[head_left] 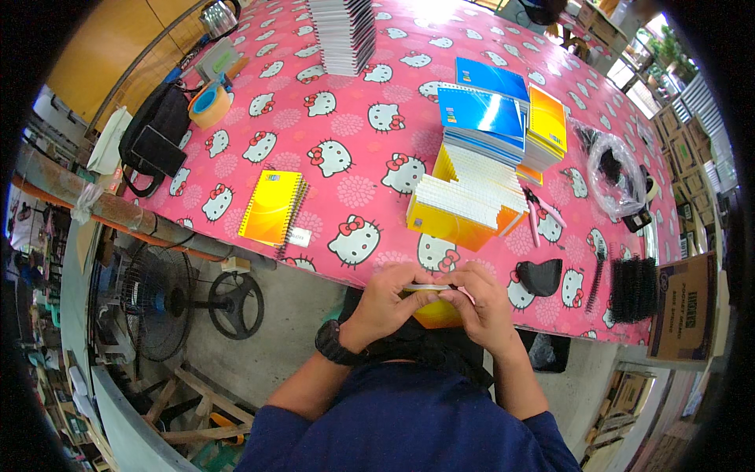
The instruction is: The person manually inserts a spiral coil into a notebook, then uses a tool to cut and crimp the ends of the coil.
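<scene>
Yellow notebook (437, 314), gripped by fingers (472, 285), tablecloth (350, 187) (pink) beyond

a roll of orange tape and a roll of blue tape (211, 106) sit at the left side of the pink surface (354, 177), printed with white cat faces, just beside a black bag (157, 130). a pale pouch (110, 141) is on the bag's far left, and a shiny metal kettle (219, 19) stands at the upper left. below, on the gray floor (295, 315), are a black fan (161, 303) with a wire cage and ring-shaped base, and a wooden frame (212, 405). a brown cardboard box (686, 307) is at the right, with stacked cartons (686, 149) beyond and green plants (668, 51) farther off.
</scene>
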A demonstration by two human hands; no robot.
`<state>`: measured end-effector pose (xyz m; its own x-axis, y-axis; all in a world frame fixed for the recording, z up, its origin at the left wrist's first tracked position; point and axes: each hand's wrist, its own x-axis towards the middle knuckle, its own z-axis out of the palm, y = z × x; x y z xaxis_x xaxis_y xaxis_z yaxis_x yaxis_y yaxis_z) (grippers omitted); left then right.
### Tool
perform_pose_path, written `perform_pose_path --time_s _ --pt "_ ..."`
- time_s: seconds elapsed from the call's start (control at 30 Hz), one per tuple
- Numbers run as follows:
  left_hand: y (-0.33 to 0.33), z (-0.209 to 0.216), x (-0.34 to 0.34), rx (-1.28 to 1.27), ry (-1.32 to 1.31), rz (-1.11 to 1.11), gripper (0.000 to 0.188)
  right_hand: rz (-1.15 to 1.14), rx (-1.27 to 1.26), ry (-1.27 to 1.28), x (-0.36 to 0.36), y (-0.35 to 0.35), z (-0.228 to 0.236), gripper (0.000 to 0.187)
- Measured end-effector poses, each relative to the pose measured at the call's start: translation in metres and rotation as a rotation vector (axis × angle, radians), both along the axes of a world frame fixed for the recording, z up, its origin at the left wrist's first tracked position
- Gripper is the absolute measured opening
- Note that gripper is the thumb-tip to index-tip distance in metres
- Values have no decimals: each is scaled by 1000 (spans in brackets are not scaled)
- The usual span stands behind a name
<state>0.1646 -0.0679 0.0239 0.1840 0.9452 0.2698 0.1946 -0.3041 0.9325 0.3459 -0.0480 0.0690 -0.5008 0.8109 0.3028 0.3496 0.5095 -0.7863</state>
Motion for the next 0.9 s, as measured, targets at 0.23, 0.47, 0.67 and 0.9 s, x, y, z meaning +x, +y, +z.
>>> perform_pose_path --time_s 0.23,0.47,0.67,0.9 --pt "6 -29 -70 13 -270 738 19 -231 199 86 -9 16 7 44" --pt "8 -59 -190 -95 65 1194 40 -328 543 -313 8 77 -29 31" --pt "14 -82 -219 -14 491 1218 45 -321 552 -266 14 96 -46 24" --pt "29 -41 -199 68 798 1112 92 -255 229 -227 -6 63 -34 16"
